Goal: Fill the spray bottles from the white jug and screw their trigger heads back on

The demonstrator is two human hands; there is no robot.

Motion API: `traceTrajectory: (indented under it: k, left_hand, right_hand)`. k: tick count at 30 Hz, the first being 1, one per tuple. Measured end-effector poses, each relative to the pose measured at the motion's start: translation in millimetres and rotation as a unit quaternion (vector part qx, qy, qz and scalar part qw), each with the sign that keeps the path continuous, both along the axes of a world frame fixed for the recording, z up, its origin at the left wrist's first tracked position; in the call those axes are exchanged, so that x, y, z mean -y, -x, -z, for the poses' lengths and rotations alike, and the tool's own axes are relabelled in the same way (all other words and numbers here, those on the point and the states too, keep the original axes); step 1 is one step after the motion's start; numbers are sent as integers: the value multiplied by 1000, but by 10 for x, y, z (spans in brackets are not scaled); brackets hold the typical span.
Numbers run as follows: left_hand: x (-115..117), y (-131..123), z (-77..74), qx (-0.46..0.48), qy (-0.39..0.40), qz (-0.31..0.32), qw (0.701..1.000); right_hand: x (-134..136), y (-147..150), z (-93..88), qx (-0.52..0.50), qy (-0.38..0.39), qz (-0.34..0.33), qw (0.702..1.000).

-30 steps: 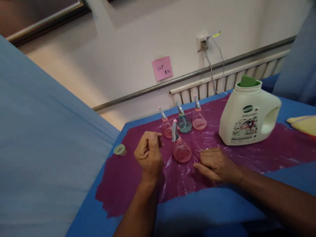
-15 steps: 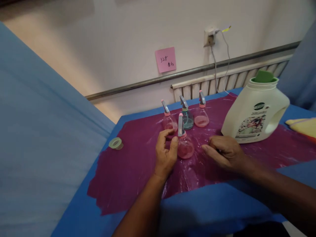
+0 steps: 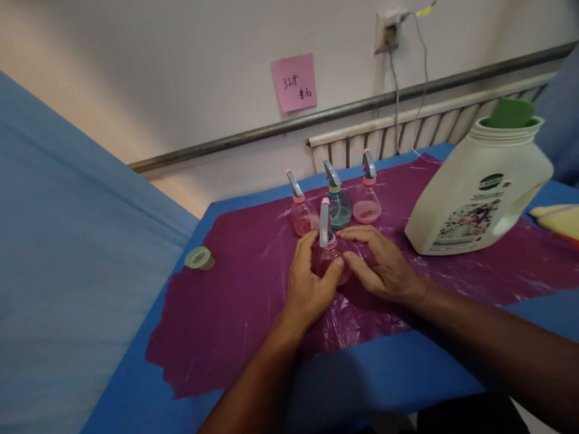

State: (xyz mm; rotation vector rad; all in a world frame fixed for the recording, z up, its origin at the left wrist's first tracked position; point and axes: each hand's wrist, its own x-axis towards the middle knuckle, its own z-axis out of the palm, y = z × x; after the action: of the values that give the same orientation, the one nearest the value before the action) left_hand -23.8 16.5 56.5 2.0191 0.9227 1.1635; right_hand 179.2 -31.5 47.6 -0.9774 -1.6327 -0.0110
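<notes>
A small pink spray bottle (image 3: pixel 326 238) with a grey trigger head stands upright on the purple plastic sheet (image 3: pixel 235 307). My left hand (image 3: pixel 312 283) wraps round its left side, thumb at the front. My right hand (image 3: pixel 377 268) cups its right side, fingers curled against the glass. Behind it stand three more little spray bottles: a pink one (image 3: pixel 301 214) on the left, a teal one (image 3: pixel 337 205) in the middle and a pink one (image 3: pixel 367 202) on the right.
A big white detergent jug (image 3: pixel 479 193) with a green spout stands at the right. A loose green cap (image 3: pixel 198 258) lies on the blue table cover (image 3: pixel 149 386) at the left. Yellow cloth (image 3: pixel 558 218) lies at the far right. Behind are a radiator and a wall.
Both hands closed in on the front pink spray bottle: the left wrapped round it and the right moved left from the sheet onto its other side. The camera tilted down.
</notes>
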Motion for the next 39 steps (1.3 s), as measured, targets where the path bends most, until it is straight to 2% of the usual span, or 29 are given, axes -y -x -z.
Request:
traceTrajectory:
  k: [3, 8, 14, 21, 27, 31, 39]
  left_hand:
    - [35, -4, -39, -1, 26, 4, 1000]
    - [47, 23, -97, 43, 47, 55, 996]
    - [40, 31, -128, 55, 56, 37, 996]
    - [-45, 66, -16, 54, 57, 72, 994]
    - [-96, 100, 24, 11, 26, 124, 992]
    - [-84, 61, 17, -24, 4, 126, 992]
    - [-90, -17, 65, -81, -15, 86, 993]
  right_hand:
    - [13, -13, 10, 5, 11, -16, 1000]
    - [15, -13, 2, 6, 51, -14, 999]
    - [-13, 41, 41, 4, 57, -24, 998]
    - [-3, 56, 18, -8, 78, -52, 996]
    - [27, -3, 34, -8, 102, -41, 994]
    - [38, -45, 45, -5, 103, -35, 994]
    - [72, -114, 94, -12, 117, -23, 993]
